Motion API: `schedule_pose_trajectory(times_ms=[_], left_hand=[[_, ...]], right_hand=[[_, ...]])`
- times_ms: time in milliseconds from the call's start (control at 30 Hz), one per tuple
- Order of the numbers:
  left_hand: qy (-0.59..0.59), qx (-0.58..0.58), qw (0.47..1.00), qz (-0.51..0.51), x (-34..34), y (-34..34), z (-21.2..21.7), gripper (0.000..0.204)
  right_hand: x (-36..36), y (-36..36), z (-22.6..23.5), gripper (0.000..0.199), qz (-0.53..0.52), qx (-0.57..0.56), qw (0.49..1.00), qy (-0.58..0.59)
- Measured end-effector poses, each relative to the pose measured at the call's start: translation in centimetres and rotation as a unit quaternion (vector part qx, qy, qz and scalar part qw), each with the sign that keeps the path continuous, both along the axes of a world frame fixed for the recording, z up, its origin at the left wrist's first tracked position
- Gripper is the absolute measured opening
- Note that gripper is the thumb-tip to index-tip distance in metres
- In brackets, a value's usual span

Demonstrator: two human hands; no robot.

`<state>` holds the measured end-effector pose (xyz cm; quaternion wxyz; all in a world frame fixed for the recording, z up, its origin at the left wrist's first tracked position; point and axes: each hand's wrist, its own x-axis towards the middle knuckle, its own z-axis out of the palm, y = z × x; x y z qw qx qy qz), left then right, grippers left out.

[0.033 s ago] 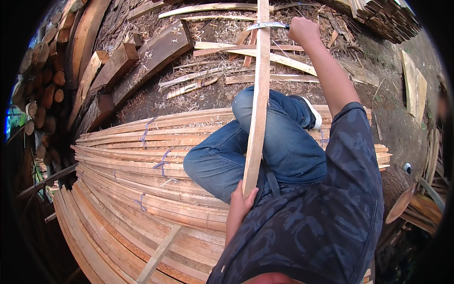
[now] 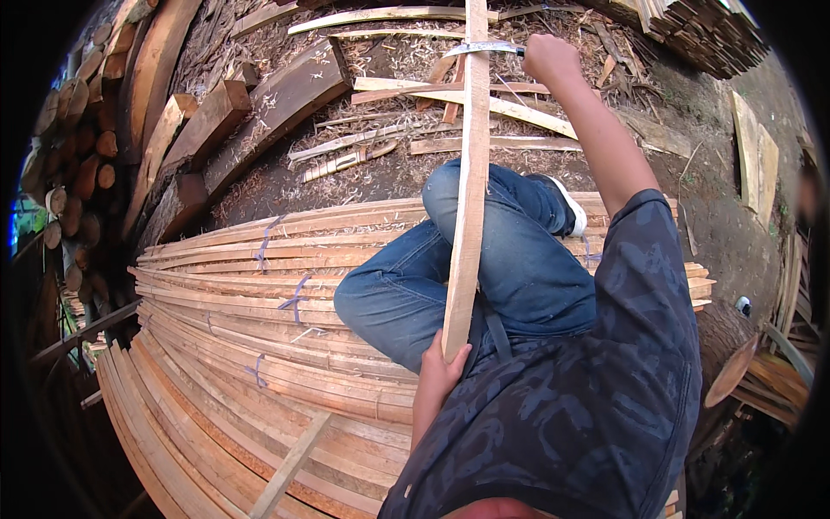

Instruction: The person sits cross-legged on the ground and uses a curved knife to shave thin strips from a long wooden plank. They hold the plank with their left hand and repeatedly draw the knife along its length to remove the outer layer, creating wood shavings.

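Observation:
A long pale wooden strip (image 2: 469, 195) runs from my waist over my bent knee and out past the top of the view. My left hand (image 2: 442, 364) is wrapped around its near end, close to my body. At the far part, my outstretched right hand (image 2: 552, 60) grips the dark handle of a curved blade (image 2: 487, 48). The blade lies crosswise over the strip, touching or just above it; I cannot tell which. My legs in blue jeans (image 2: 389, 290) are folded under the strip.
I sit on bundled wooden strips (image 2: 346, 394) bound with purple ties. Thick beams (image 2: 277, 112) lie ahead at the left, beside stacked round logs (image 2: 86, 173). Loose slats (image 2: 484, 104), a wooden sheath-like piece (image 2: 337, 164) and shavings cover the ground ahead. Stacked boards (image 2: 705, 30) stand at far right.
My right hand and the blade have shifted very slightly left in the view, along with the far part of the strip. My left hand keeps its hold.

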<state>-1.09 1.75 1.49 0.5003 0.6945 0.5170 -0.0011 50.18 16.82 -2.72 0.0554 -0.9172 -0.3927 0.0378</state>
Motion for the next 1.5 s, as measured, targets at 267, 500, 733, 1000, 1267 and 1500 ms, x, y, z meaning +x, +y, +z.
schedule_pose_trajectory(times_ms=[267, 500, 733, 1000, 1267, 1500], left_hand=[[0.004, -0.033, 0.999, 0.008, 0.1, 0.1, 0.4, 0.042], [-0.003, -0.057, 0.998, 0.004, 1.2, 0.7, 0.9, 0.046], [0.014, -0.060, 0.998, 0.023, -0.2, 0.1, -0.3, 0.051], [0.009, -0.078, 0.997, 0.002, 1.2, 1.2, 1.1, 0.047], [0.004, -0.057, 0.998, 0.013, 0.0, 0.3, 0.5, 0.047], [0.031, -0.071, 0.997, 0.012, 0.0, 0.4, 1.4, 0.045]], right_hand=[[-4.3, -2.4, 2.4, 0.016, 0.136, -0.038, 0.990, -0.008], [1.4, 2.3, -2.0, 0.016, 0.007, 0.040, 0.998, -0.047], [-3.2, 0.1, -0.2, 0.013, 0.189, 0.009, 0.982, 0.003], [4.7, 2.3, -0.8, 0.019, -0.023, 0.015, 1.000, -0.014], [5.1, 1.4, 0.8, 0.020, -0.041, 0.042, 0.998, 0.016], [-0.6, 1.1, 2.7, 0.013, 0.182, -0.037, 0.983, -0.006]])
